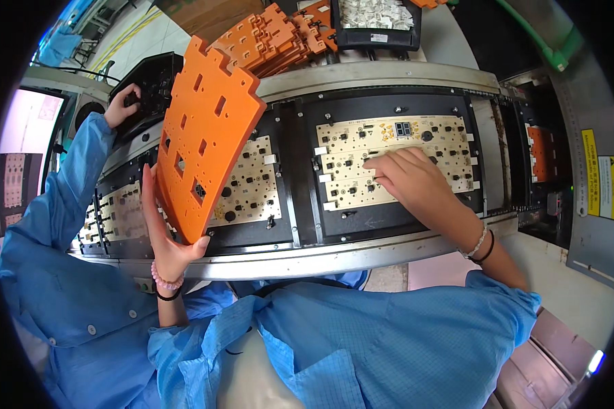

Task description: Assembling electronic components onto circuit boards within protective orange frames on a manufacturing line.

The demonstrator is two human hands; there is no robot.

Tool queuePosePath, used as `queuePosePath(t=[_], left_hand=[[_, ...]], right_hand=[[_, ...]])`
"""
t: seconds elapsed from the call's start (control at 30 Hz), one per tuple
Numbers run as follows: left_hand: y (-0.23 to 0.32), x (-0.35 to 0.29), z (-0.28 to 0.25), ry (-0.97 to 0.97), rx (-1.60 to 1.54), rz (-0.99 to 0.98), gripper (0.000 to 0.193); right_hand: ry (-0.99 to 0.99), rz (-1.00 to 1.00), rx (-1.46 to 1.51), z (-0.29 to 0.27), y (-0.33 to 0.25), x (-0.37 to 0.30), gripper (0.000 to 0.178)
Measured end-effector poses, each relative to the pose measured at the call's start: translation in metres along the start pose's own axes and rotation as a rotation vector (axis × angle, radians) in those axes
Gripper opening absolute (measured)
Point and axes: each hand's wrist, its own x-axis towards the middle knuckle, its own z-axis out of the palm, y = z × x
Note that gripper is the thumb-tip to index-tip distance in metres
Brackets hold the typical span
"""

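My left hand [168, 249] grips an orange plate [208, 129] by its lower end, thumb on one face and fingers behind. The plate has cut-out slots and a stepped edge, and it is held up tilted over the line. My right hand [413, 178] is over a cream circuit board [351, 195], its fingers curled together at the board's middle. What sits between those fingertips, if anything, is hidden. Small black parts, white tabs and a two-digit display [403, 129] are on that board. Behind the orange plate lies another circuit board [256, 198], partly covered.
Metal rails [389, 71] border the black carriers. Beyond them are stacked orange plates [269, 41] and a black bin [377, 37] of small white parts. At left, a co-worker's hand [121, 105] reaches to a black tray [153, 85]. A machine panel [597, 170] stands at right.
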Motion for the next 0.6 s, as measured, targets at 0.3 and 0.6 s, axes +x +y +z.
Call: queuePosePath(t=[0.3,0.6], left_hand=[[-0.009,-0.003,-0.009,-0.003,-0.024,-0.047,0.132],[-0.006,-0.014,-0.019,-0.053,0.188,0.191,0.124]], right_hand=[[-0.027,0.034,0.05,-0.023,0.016,0.001,0.024],[0.265,0.978,1.326,-0.032,0.165,-0.087,0.069]])
